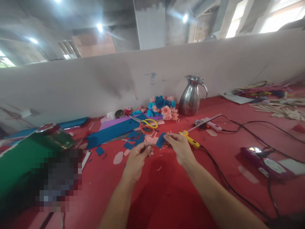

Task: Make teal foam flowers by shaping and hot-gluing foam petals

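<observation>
Between the thumb and fingers of my right hand (181,149) is a small dark blue piece of paper (160,140), held up over the scraps. My left hand (137,162) is closed in a pinch just left of that piece; what its fingertips hold, if anything, is too small to make out. Blue paper scraps (128,145) and pale pink petal-shaped pieces (118,158) lie by my left hand. Yellow-handled scissors (150,123) rest on a long blue paper strip (111,135) behind. A yellow glue gun (191,140) lies against the far side of my right hand.
Blue and pink paper flowers (163,107) sit by a steel jug (190,97) near the pale wall (107,82). A pink-and-white glue gun (209,124), black cables (221,175) and a lit power strip (267,162) occupy the right. A glass jar (56,136) stands left.
</observation>
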### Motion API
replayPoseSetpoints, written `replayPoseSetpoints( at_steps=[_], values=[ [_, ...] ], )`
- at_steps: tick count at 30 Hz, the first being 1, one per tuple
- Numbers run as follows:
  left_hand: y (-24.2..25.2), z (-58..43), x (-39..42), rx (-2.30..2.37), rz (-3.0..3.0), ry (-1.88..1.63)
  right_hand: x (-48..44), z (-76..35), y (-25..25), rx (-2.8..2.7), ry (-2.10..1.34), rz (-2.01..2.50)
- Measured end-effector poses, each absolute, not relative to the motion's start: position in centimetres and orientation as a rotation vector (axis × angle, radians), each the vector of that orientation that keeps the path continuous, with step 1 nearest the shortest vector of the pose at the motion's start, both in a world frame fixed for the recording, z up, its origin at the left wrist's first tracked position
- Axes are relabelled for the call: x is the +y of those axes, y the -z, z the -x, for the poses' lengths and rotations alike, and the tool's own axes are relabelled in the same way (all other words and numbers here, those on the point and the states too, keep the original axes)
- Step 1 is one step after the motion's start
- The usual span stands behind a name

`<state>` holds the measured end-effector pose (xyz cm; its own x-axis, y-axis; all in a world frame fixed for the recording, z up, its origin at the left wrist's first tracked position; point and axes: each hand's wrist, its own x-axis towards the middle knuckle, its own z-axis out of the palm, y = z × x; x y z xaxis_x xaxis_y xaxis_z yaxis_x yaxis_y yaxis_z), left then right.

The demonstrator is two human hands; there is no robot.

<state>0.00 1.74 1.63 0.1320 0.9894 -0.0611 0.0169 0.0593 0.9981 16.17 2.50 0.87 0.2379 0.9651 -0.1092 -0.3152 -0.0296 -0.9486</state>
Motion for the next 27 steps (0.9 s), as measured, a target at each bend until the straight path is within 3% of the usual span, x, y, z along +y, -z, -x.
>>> replayPoseSetpoints(
  at_steps=[27],
  values=[
    [-1.19, -1.02, 1.48, 1.118, -1.116, -1.135, 2.52, -15.69, -0.79, -0.718, -1.234, 1.044]
  ],
)
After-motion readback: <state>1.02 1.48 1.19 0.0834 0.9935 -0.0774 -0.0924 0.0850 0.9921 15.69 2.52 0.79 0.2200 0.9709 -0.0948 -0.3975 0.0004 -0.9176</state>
